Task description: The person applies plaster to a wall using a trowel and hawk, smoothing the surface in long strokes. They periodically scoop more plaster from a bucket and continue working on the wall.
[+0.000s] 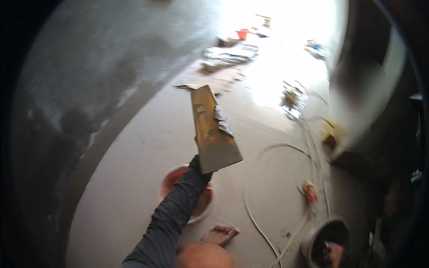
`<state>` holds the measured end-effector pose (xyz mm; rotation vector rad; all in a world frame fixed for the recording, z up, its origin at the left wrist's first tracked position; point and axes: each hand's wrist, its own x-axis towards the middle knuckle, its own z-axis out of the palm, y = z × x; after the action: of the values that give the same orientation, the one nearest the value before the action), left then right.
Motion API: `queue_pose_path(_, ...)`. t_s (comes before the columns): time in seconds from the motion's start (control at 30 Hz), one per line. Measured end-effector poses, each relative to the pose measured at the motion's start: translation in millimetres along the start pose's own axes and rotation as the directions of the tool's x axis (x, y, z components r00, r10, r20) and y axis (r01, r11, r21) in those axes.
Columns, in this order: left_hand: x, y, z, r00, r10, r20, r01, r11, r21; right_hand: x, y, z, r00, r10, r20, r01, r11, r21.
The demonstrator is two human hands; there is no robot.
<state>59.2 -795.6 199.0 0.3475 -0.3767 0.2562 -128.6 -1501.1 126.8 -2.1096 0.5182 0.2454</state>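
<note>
My left arm, in a dark sleeve, stretches forward over the floor. My left hand (195,163) is mostly hidden behind a long rectangular plastering float (212,134), which it holds up with the flat face showing. That face is yellowish brown and smeared with grey, with wet-looking grey mortar (222,121) along its right edge. Under the forearm stands a round bucket (204,203), reddish inside with a pale rim. At the lower right, my right hand (333,254) is at the mouth of a dark bucket (308,245); its fingers are blurred and partly hidden.
A pale hose (251,214) loops across the tiled floor. Near it stands a small red and yellow container (309,192). A grey plastered wall (103,67) rises on the left. Bags (230,54) and a small red bucket (242,34) lie toward the bright far end. My bare foot (220,234) is below.
</note>
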Motion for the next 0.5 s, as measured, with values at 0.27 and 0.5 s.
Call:
queue_pose_path(0.27, -57, -245, 8, 0.65, -0.76, -0.025, 0.741, 0.626, 0.243, -76, -43, -9, 0.996, 0.086, 0.005, -0.08, 0.897, 0.434)
queue_pose_path(0.5, -120, -377, 17, 0.344, -0.935, 0.09, 0.739, 0.328, 0.589, -131, -64, -14, 0.996, 0.068, -0.053, -0.025, 0.812, 0.583)
